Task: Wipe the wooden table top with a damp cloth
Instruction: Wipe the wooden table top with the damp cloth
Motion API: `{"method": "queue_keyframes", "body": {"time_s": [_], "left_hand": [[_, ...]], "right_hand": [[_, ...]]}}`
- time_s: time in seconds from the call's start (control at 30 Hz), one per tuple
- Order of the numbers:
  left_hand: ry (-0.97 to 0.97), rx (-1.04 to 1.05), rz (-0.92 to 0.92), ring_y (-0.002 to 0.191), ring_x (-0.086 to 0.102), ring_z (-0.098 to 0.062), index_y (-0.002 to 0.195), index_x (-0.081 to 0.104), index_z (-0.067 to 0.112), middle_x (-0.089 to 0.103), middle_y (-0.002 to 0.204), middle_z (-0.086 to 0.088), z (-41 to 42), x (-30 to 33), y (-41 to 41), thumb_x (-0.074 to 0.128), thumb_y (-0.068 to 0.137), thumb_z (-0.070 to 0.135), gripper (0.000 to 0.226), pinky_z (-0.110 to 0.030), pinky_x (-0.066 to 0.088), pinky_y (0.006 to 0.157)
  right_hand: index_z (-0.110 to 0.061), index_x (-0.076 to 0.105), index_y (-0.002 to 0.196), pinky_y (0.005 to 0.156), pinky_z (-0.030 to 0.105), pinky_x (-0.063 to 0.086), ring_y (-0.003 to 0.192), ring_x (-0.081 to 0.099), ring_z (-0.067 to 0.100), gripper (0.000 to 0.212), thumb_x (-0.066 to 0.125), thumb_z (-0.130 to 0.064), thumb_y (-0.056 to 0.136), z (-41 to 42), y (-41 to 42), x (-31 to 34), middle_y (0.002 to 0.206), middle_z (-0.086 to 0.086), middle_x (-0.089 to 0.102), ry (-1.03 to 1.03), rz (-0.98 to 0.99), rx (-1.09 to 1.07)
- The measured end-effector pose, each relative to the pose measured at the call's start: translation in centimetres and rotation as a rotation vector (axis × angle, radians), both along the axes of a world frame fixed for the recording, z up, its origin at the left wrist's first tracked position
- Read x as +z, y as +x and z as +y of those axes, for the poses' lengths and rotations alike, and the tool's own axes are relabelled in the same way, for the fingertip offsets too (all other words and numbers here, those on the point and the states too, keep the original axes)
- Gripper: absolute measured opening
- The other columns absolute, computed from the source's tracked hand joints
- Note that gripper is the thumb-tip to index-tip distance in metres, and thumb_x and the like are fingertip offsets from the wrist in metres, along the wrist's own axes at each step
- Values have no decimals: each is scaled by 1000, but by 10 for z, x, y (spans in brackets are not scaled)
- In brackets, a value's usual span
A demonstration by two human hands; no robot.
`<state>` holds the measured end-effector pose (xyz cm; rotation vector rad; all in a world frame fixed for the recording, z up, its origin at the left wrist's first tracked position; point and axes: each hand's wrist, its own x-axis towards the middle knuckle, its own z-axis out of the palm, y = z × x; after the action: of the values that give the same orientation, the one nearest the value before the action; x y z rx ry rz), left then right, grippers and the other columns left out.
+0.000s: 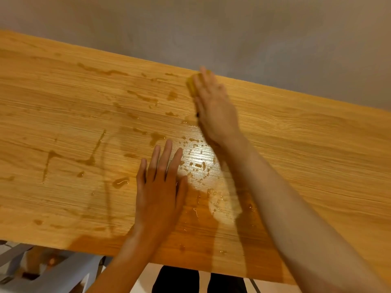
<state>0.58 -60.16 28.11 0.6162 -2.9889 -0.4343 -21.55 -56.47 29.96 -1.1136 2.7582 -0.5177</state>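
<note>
The wooden table top fills the view, streaked with wet smears and droplets across its middle and left. My right hand reaches to the far edge and presses flat on a yellow cloth, which is mostly hidden under the fingers; the hand is blurred. Near the front, my left hand lies flat on the wood with fingers spread and nothing in it. A bright glare with many droplets sits between the two hands.
A grey wall runs directly behind the far edge of the table. Below the near edge, a grey stool or chair stands at the lower left, and my dark trouser legs show on a pale floor.
</note>
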Motion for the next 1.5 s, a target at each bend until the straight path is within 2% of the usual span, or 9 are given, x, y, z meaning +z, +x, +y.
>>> {"method": "queue_keyframes", "body": {"time_s": [0.23,0.4,0.6,0.7,0.93,1.13,1.23,1.37,1.5], "left_hand": [[84,20,44,155,12,-22,155,31,19,18,167,-4,0,-1,-1,32,104,38,55,-45,6,125],[74,39,36,155,14,-22,155,33,19,20,167,-3,-3,-1,-2,33,103,38,55,-45,8,124],[85,39,15,155,13,-22,155,32,20,18,167,-2,2,-2,1,31,103,39,56,-48,10,124],[85,42,15,156,12,-22,155,31,19,17,167,-2,1,0,-2,31,103,38,56,-49,11,123],[79,59,21,155,14,-22,155,32,20,20,167,-2,2,0,-2,33,102,38,56,-47,10,124],[74,44,23,155,13,-22,155,33,19,18,167,-3,1,-3,0,32,103,37,55,-49,12,124],[96,44,27,155,13,-23,155,33,18,19,167,-3,1,0,-2,31,103,37,55,-49,10,124],[83,36,25,155,15,-24,155,33,17,20,167,-4,-1,4,-4,31,103,36,56,-49,10,124],[39,26,13,155,15,-24,156,30,17,20,167,-5,1,1,2,30,103,36,56,-49,12,123]], "right_hand": [[-8,22,154,124,44,5,152,5,29,50,27,-21,106,105,-47,3,164,12,6,25,-19,-575],[-17,23,154,125,41,7,152,5,24,49,27,-29,107,15,-16,1,165,5,9,9,-2,-134],[-19,23,155,125,36,6,153,4,19,50,32,-27,107,95,125,8,164,-1,14,23,-23,166],[-19,24,155,125,36,4,153,6,21,51,31,-27,105,94,110,5,163,1,16,76,18,267],[-12,18,155,125,43,10,152,5,26,51,28,-26,107,17,15,-1,165,8,9,27,9,-119],[-17,23,155,125,40,8,153,4,22,51,34,-24,106,102,156,3,164,3,14,40,-13,130],[-19,17,156,125,43,6,153,1,23,51,31,-24,107,95,114,3,164,4,9,135,61,183],[-15,13,156,125,45,7,153,2,25,52,26,-23,107,50,8,3,165,7,2,129,35,-226],[-14,16,156,125,43,10,153,3,25,51,28,-22,107,69,75,-8,165,7,5,4,48,-354]]}}
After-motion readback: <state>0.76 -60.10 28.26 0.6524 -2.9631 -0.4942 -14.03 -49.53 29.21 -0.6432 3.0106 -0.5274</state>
